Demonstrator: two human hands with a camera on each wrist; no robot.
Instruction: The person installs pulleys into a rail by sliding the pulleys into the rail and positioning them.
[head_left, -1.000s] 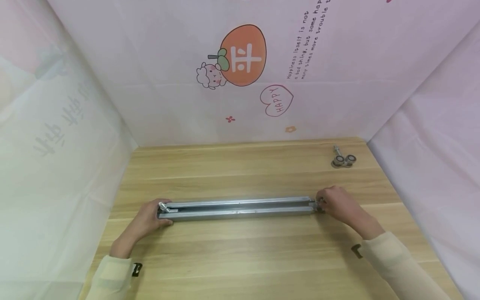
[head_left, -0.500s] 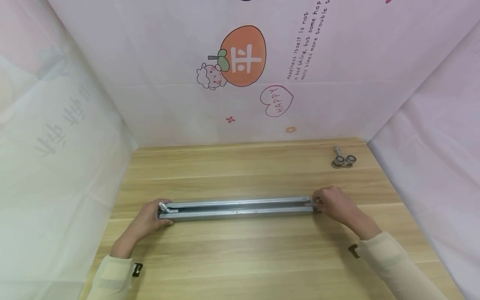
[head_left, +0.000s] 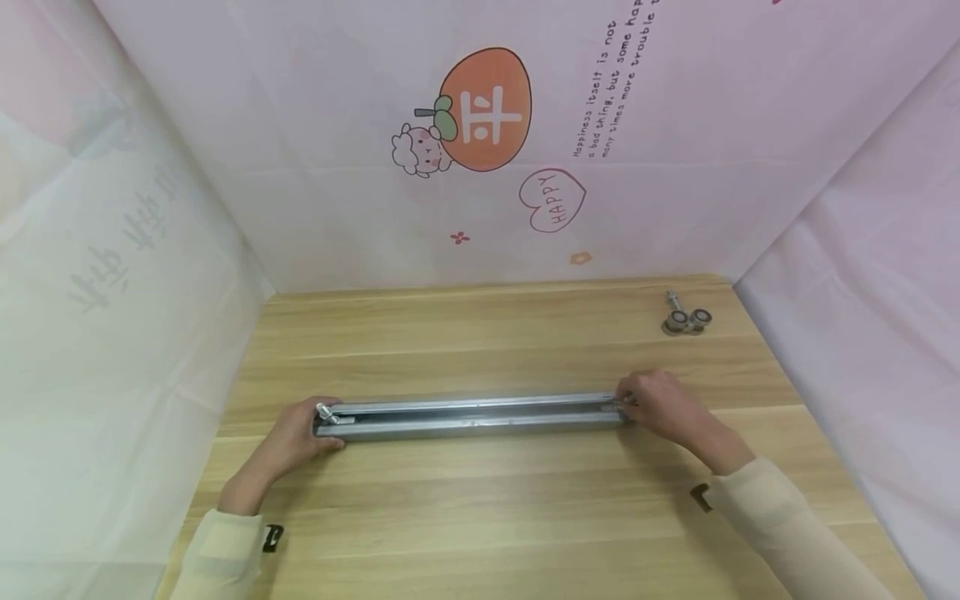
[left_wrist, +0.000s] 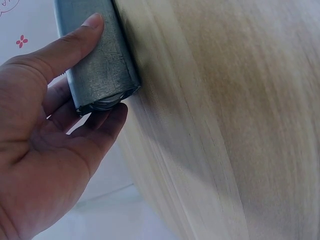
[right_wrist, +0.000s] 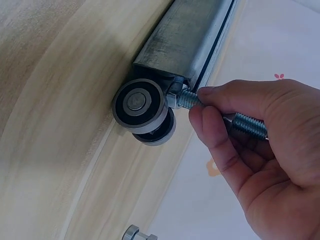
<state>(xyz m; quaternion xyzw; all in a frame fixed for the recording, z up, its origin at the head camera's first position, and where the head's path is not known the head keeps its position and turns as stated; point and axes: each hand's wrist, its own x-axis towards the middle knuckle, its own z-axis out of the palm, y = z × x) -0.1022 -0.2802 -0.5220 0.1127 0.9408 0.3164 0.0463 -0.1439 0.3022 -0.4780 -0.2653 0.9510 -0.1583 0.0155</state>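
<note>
A silver metal track rail, slotted along its top, lies across the wooden table. Its left end is gripped by my left hand, the thumb along one side wall and the fingers around the other side and end. A threaded bolt sticks up from the slot there; whatever it joins inside the rail is hidden. My right hand pinches the threaded bolt of a roller trolley at the rail's right end. Two of its wheels show outside the opening; its front part is hidden in the rail.
Another roller trolley with a bolt lies at the table's back right. Printed white cloth walls the table at the back and both sides.
My right hand has moved a little to the left with the roller trolley, bringing it further into the rail's right end. The left hand and the rail stay in place.
</note>
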